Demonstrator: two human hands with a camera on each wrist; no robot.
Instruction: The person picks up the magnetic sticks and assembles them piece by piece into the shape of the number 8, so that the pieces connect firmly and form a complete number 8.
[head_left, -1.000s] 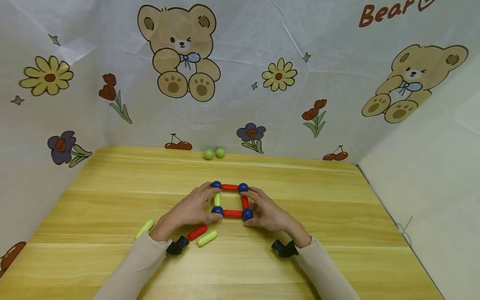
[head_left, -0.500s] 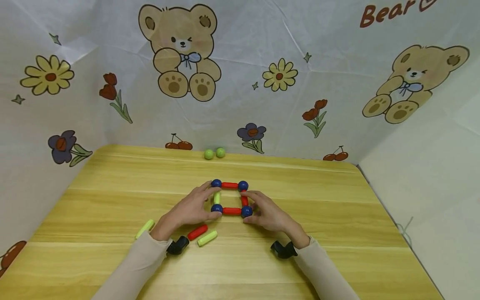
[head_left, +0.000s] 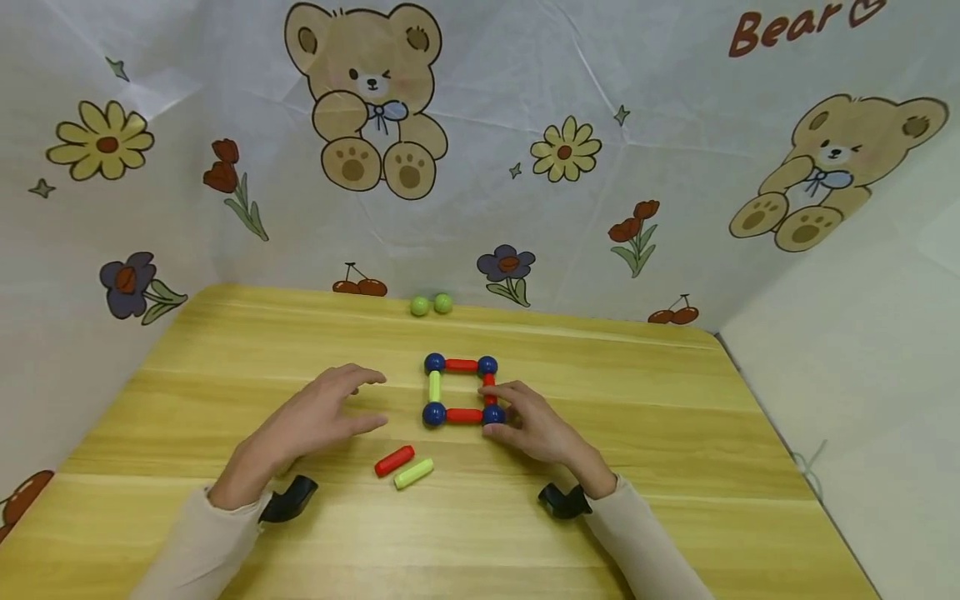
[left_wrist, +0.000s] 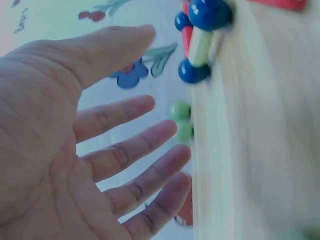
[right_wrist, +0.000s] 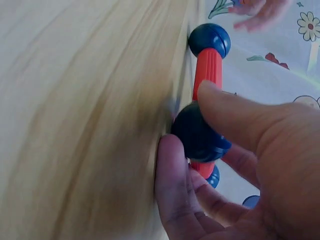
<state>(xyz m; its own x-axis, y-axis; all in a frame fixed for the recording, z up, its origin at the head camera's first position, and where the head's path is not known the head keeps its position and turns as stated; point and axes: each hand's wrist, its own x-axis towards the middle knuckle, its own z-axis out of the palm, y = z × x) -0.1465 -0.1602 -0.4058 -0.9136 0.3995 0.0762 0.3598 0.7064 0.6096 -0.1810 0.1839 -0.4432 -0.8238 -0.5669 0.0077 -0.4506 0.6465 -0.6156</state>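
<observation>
A square of magnetic rods and balls lies on the table: red rods [head_left: 461, 366] on three sides, a yellow-green rod [head_left: 435, 386] on the left, and a blue ball at each corner. At its near right corner my right hand [head_left: 542, 429] holds the blue ball [right_wrist: 197, 132] between thumb and fingers, with fingertips by the right red rod. My left hand [head_left: 311, 421] hovers left of the square, fingers spread and palm bare in the left wrist view. Nearest to it on the table are a loose red rod [head_left: 394, 461] and a loose yellow-green rod [head_left: 414, 473].
Two green balls [head_left: 431, 305] sit at the far table edge against the printed cloth [head_left: 465, 208]. The cloth rises behind and beside the wooden table [head_left: 637, 383]. Black wrist mounts [head_left: 291, 500] hang under both wrists.
My left hand has let go of the square's left side and moved left, now covering another yellow-green rod. The square has slid slightly away from me; my right hand stays at its corner.
</observation>
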